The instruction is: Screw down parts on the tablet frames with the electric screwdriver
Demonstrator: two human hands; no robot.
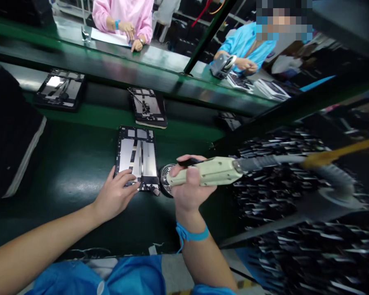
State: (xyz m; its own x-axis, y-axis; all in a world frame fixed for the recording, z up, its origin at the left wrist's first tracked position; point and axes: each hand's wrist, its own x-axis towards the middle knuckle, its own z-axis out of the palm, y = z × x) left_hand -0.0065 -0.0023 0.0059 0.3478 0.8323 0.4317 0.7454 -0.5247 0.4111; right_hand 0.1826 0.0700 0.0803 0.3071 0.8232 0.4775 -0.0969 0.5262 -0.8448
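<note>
An opened tablet (150, 155) lies on the dark green bench, its inner plates, flat cable and frame exposed. My left hand (118, 192) rests with fingers spread on its lower left part. My right hand (192, 184) is wrapped around a pale green electric screwdriver (221, 171), which lies nearly level with its front end pointing left. Just right of the tablet's lower corner, a round perforated metal piece (167, 169) sits at the screwdriver's front end. The bit tip itself cannot be made out.
Opened tablets, one on the left (60, 88) and one in the middle (147, 104), lie along the far side. A dark bulky object (12, 135) stands at left. Many stacked dark parts (270, 180) fill the right. Two people work across the bench (169, 57).
</note>
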